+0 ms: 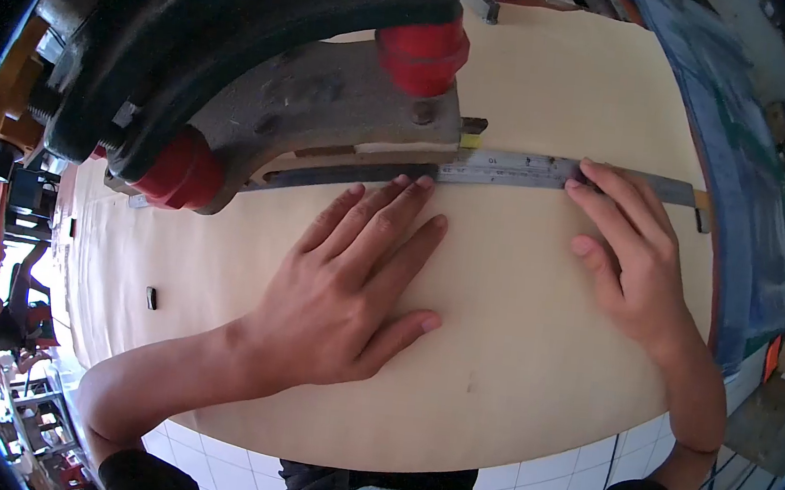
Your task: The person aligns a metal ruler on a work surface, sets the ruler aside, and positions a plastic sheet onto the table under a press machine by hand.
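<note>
Head view: pale tan smooth sheet (514, 351) spreads under both hands over a broad work surface, white floor tiles (521, 484) showing past its near edge. Right of the right fingers, beyond the sheet's border, translucent blue plastic sheeting (739, 278). Far left of the left fingers, a bright background with a person in dark clothing (2, 326), small and distorted by the lens.

Long thin silvery metal ruler (513, 169) with printed marks lies across the sheet, between the two sets of fingertips and on past the right ones. A dark narrow band (352, 174) continues its line leftward, just ahead of the left fingertips; cannot tell if it is the same piece.

Left hand (340, 297) palm down, flat, fingers loosely fanned, thumb well out to the side; longest fingertips at the band's near edge, nothing in the grasp. Right hand (637, 259) has its foremost fingertips on the ruler, thumb apart from them on the near side, gap wide.

Beyond the left fingers: heavy dark green curved metal frame (271, 35) with red fittings (420, 54), above a grey metal body (322, 92). Small black oblong piece (152, 298) lies left of the left fingers.
</note>
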Tool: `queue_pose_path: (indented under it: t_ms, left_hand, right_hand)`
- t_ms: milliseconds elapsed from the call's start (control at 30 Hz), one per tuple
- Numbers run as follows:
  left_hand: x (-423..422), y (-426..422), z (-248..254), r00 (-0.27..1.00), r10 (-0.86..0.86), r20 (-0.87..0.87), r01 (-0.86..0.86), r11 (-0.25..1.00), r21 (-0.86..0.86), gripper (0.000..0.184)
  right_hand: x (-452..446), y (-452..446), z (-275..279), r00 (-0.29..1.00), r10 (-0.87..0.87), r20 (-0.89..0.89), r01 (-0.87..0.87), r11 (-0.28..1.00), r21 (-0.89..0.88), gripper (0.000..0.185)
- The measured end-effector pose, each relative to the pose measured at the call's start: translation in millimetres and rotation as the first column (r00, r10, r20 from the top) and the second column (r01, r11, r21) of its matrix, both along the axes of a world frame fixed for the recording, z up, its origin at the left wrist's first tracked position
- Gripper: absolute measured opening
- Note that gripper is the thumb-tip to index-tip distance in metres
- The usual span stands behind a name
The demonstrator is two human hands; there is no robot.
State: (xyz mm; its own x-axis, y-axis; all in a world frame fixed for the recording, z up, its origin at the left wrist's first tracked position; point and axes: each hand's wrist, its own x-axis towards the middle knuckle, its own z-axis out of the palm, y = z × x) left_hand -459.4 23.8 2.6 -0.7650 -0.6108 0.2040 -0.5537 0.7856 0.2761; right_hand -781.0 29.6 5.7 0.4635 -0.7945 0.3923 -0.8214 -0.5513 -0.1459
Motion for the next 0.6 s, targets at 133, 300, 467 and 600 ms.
queue_pose_path:
  t_ms: [133, 300, 467, 600]
  left_hand:
    - [-5.5, -1.4, 1.8, 0.998, 0.034, 0.061, -0.031, 0.999, -0.043, 0.069]
    - [-6.1, -1.6, 0.6, 0.996, 0.065, 0.056, -0.062, 0.997, -0.046, 0.070]
    - [-5.8, -2.7, -0.1, 0.995, 0.065, 0.069, -0.063, 0.998, -0.030, 0.072]
    - [-6.2, -3.5, 1.3, 0.995, 0.059, 0.083, -0.057, 0.998, -0.030, 0.073]
  right_hand:
    - [-3.5, -0.3, -1.4, 1.000, 0.005, -0.017, -0.005, 1.000, 0.003, 0.039]
    - [-3.3, -0.7, -4.7, 1.000, -0.010, -0.011, 0.010, 1.000, -0.008, 0.042]
    - [-2.5, -1.9, -4.5, 1.000, -0.001, -0.007, 0.001, 1.000, -0.008, 0.041]
    - [-2.9, -0.5, -4.1, 1.000, -0.014, 0.011, 0.013, 1.000, 0.021, 0.040]
